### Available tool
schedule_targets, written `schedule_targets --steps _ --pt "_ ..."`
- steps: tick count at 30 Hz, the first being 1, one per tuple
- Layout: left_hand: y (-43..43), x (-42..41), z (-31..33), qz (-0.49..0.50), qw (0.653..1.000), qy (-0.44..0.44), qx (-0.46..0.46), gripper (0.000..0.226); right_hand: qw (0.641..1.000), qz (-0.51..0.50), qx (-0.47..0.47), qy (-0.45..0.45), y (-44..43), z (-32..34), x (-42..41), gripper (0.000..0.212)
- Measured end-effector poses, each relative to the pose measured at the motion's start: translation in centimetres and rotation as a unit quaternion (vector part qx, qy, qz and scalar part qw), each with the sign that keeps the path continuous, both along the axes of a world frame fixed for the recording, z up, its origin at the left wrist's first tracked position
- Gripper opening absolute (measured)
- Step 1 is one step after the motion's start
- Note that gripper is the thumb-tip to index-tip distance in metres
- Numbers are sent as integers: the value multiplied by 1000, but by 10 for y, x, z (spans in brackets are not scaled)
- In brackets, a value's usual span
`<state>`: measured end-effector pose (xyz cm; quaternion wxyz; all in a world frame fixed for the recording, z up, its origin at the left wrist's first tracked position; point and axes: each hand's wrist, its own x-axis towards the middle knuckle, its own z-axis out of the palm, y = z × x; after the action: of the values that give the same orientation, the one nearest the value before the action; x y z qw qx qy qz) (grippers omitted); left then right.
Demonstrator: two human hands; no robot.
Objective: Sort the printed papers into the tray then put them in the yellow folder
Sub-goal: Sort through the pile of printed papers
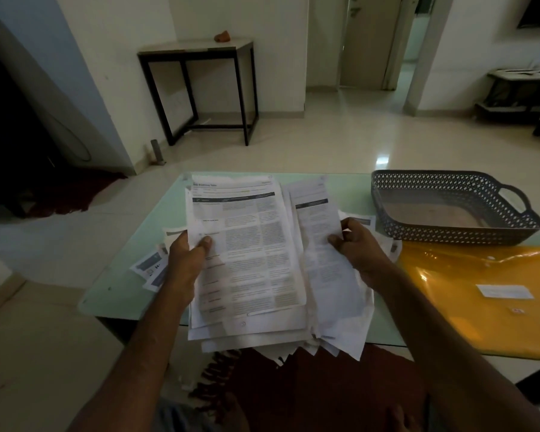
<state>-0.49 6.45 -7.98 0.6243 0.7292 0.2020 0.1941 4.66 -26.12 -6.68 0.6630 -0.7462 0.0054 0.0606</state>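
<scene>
Early yet: both hands, left [186, 254] and right [354, 244], clamp the papers [250, 254]; tray [455, 185] far right holds none, folder [480, 294] shut.

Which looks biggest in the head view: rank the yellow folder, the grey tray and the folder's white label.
1. yellow folder, though it runs off the picture's edge and lies nearer the camera
2. grey tray
3. white label, clearly smallest
</scene>
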Motion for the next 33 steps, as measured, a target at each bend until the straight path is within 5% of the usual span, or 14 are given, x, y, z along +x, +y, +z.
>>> schedule_targets --steps 3,9,11,15,18,20,28,33 --pt "-1 2 -3 1 1000 -3 -29 37 995 78 67 1 12 4 -9 16" --pt "-2 0 -6 -24 1000 -7 -4 38 987 155 39 36 38 7 -26 10" --pt "0 0 -3 12 1000 -19 18 34 990 135 -13 40 36 6 -23 28" --pt "12 0 -2 40 998 -22 51 31 932 5 -361 -25 19 -20 -8 51" --pt "13 0 -2 33 998 -28 46 32 933 14 -358 42 15 -32 -6 100" --pt "11 0 -3 27 998 -30 40 32 944 25 -324 60 16 -34 -8 107" --pt "14 0 -3 22 999 -19 25 34 952 -62 -298 14 6 -11 -9 27" --pt "15 2 -4 16 1000 -4 24 36 947 -87 -309 -14 -13 4 -3 16"
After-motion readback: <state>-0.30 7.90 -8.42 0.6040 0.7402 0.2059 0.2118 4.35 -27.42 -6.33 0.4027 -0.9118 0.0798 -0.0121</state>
